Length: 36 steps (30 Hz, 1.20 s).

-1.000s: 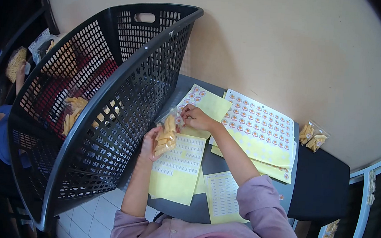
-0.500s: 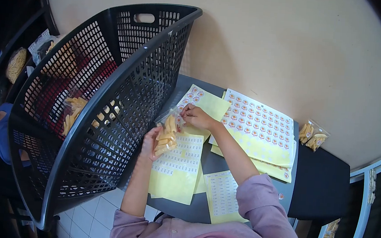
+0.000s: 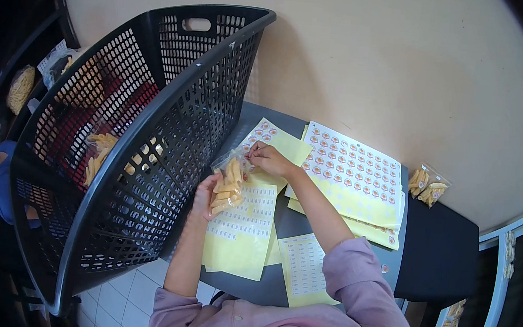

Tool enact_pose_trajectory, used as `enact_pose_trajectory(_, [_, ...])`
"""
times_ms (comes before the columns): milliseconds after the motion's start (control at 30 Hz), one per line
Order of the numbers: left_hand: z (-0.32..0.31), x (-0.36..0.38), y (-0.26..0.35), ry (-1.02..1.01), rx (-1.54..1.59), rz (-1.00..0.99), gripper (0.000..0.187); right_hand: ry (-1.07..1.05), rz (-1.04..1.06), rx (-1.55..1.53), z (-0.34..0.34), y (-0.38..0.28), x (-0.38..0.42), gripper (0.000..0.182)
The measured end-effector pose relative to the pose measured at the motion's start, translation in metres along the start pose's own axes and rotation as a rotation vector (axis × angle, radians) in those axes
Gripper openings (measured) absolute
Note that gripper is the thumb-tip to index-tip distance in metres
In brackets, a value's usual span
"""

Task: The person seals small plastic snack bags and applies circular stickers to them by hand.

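My left hand (image 3: 204, 194) is closed around the lower left side of a clear plastic bag of pale yellow snack sticks (image 3: 227, 187). The bag is held tilted above the sticker sheets. At its upper right edge, the fingers of my right hand (image 3: 263, 158) are pinched together on the clear plastic. Beneath the bag lies a yellow sheet with small printed labels (image 3: 239, 248). Behind my right hand is another yellow sheet with round logo stickers (image 3: 288, 142), partly covered by hand and bag.
A large black basket (image 3: 174, 104) stands close on the left, with a snack bag (image 3: 97, 157) inside. To the right lie stacked sticker sheets (image 3: 353, 171) and a label sheet (image 3: 305, 265). Filled bags (image 3: 427, 186) rest by the wall. At far left, part of a person in blue (image 3: 2, 180) shows.
Both hands stay on the bag in nearly the same place. The whole view has shifted very slightly.
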<state>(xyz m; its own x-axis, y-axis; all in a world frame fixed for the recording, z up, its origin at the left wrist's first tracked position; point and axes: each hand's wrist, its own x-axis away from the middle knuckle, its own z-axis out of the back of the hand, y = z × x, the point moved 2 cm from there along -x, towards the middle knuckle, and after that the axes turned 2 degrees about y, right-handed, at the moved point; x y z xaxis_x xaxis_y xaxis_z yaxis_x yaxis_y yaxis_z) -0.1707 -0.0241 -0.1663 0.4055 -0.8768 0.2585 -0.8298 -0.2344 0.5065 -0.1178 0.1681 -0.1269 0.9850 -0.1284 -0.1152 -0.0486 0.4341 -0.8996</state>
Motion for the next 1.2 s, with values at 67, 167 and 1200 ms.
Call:
enact_pose_trajectory(67, [0.001, 0.000, 0.000, 0.024, -0.013, 0.006, 0.053, 0.001, -0.006, -0.020, 0.000, -0.001, 0.000, 0.022])
enact_pose_trajectory(167, [0.001, 0.001, -0.001, -0.003, 0.001, 0.027, 0.052, 0.005, -0.023, -0.028, 0.000, -0.001, 0.001, 0.022])
enact_pose_trajectory(1200, [-0.015, 0.010, -0.002, -0.040, 0.012, 0.012, 0.041, 0.031, -0.208, -0.339, 0.002, -0.004, -0.004, 0.025])
